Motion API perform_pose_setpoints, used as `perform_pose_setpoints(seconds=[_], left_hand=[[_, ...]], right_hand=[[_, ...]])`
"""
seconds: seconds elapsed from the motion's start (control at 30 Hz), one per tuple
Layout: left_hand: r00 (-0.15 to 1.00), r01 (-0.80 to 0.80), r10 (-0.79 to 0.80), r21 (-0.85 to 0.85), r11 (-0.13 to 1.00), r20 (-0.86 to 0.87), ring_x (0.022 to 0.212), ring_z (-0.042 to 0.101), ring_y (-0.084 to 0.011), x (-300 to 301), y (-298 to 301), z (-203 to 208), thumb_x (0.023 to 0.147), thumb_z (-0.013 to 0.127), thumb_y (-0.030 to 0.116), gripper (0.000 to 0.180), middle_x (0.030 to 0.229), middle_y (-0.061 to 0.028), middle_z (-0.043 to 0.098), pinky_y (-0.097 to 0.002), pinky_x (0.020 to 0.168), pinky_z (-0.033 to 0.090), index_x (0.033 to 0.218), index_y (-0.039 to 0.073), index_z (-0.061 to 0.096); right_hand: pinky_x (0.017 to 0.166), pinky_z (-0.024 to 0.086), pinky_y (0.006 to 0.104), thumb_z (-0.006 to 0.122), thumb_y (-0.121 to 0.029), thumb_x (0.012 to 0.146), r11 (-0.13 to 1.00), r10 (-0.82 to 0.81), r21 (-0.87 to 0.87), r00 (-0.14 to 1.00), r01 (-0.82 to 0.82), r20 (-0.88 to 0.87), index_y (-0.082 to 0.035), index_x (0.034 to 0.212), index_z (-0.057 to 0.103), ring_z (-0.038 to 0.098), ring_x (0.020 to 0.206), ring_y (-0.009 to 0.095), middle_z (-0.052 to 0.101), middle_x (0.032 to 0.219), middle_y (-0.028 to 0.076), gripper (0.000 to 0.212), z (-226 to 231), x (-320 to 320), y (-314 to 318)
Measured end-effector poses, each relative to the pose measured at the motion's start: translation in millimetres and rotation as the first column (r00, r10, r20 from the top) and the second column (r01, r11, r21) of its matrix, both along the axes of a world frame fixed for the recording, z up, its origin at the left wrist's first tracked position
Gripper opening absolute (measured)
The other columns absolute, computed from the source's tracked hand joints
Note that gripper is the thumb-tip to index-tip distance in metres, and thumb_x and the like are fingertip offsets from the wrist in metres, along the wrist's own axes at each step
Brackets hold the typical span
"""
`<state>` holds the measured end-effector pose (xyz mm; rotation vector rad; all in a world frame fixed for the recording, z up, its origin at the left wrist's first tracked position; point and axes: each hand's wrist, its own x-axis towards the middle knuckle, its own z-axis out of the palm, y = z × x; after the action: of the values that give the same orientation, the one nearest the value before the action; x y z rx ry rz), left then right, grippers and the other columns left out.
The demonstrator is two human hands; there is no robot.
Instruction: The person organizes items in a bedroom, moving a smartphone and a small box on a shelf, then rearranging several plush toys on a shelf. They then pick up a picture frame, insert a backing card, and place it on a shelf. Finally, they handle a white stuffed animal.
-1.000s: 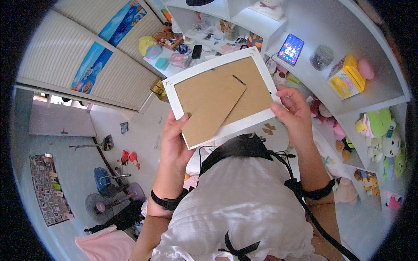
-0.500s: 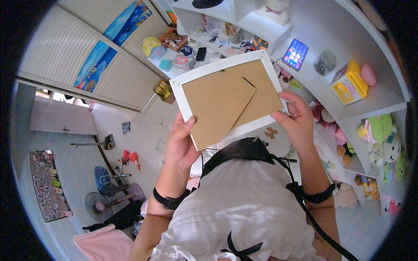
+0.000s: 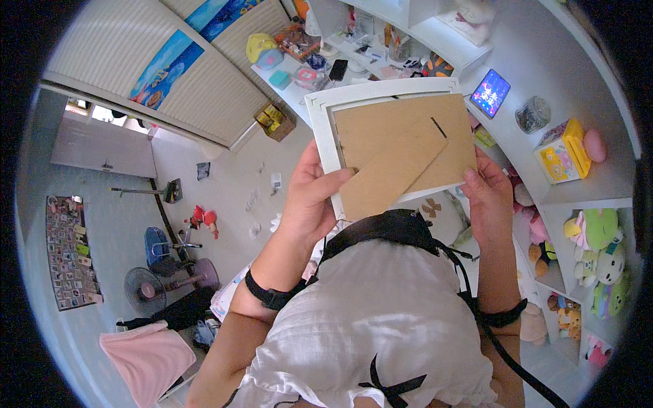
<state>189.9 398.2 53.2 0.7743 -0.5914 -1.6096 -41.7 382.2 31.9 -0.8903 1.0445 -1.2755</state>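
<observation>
A white picture frame [image 3: 381, 90] is held up in front of my body, its brown backing board [image 3: 371, 129] facing me. A slanted cardboard stand flap [image 3: 401, 166] lies flat against that board. My left hand [image 3: 316, 194] grips the frame's left side, thumb on the backing near the lower left corner. At the right side, my right hand [image 3: 490, 194] pinches the edge with its thumb on the near face. Fingers of both hands are partly hidden behind the frame. The front of the frame is out of sight.
Beyond the frame stands a cluttered white desk [image 3: 299, 66] with a black phone [image 3: 338, 69]. White shelves at right hold a lit tablet [image 3: 490, 93], a glass jar [image 3: 532, 114], a yellow toy box [image 3: 563, 151] and plush toys [image 3: 598, 251]. A fan [image 3: 145, 289] stands at left.
The frame and both hands have shifted right in the picture, and the frame has turned slightly clockwise. The room behind has shifted too. Both hands keep their grip.
</observation>
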Motion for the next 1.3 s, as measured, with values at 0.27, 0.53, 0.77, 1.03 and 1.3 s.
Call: perform_pose_setpoints(seconds=[0.27,0.53,0.77,1.03,1.3], left_hand=[[1.0,0.024,-0.024,-0.001,1.0,-0.003,0.083,0.051,-0.0142,1,-1,-8,0.067,0.056,-0.004,0.052,0.095,-0.0036,0.05,-0.0286,0.07,0.045,0.115,0.009,0.039],[0.993,0.018,-0.023,-0.04,0.999,-0.118,0.098,0.047,-0.0179,-9,-1,-3,0.069,0.055,-0.004,0.057,0.116,-0.0056,0.044,-0.0335,0.082,0.042,0.12,0.009,0.035],[0.992,0.006,-0.013,-0.052,0.999,-0.128,0.098,0.048,-0.0193,-10,-1,-7,0.069,0.055,-0.005,0.055,0.118,-0.0049,0.042,-0.0341,0.085,0.04,0.119,0.008,0.036],[0.996,-0.004,-0.002,-0.067,0.998,-0.089,0.094,0.051,-0.0186,-4,-2,-19,0.07,0.057,0.0,0.051,0.111,-0.0051,0.047,-0.0337,0.083,0.042,0.117,0.007,0.038],[0.994,0.038,-0.043,-0.044,0.998,-0.1,0.1,0.048,-0.024,-8,2,-12,0.07,0.057,0.002,0.05,0.112,-0.0121,0.047,-0.0366,0.085,0.041,0.116,0.004,0.037]], right_hand=[[0.084,0.035,0.0335,0.053,-0.012,0.076,0.97,-0.051,0.243,0.981,0.005,0.185,0.002,0.1,0.048,0.049,0.092,0.018,0.053,0.099,0.007,0.028,-5,-12,4],[0.091,0.031,0.0392,0.053,-0.012,0.077,0.91,-0.274,0.413,0.817,0.05,0.507,-0.002,0.105,0.044,0.043,0.104,0.021,0.049,0.108,0.008,0.032,-10,-7,2],[0.089,0.031,0.0384,0.056,-0.011,0.074,0.916,-0.295,0.392,0.807,0.086,0.511,-0.003,0.101,0.047,0.044,0.101,0.022,0.05,0.103,0.008,0.029,-12,-3,2],[0.086,0.034,0.0343,0.055,-0.017,0.075,0.942,-0.2,0.329,0.898,0.066,0.391,-0.004,0.097,0.047,0.045,0.097,0.019,0.05,0.099,0.009,0.027,-14,-2,3],[0.076,0.037,0.0298,0.061,-0.013,0.071,0.956,-0.21,0.257,0.941,0.14,0.267,-0.004,0.086,0.051,0.051,0.081,0.015,0.055,0.085,0.005,0.02,-7,4,-2]])
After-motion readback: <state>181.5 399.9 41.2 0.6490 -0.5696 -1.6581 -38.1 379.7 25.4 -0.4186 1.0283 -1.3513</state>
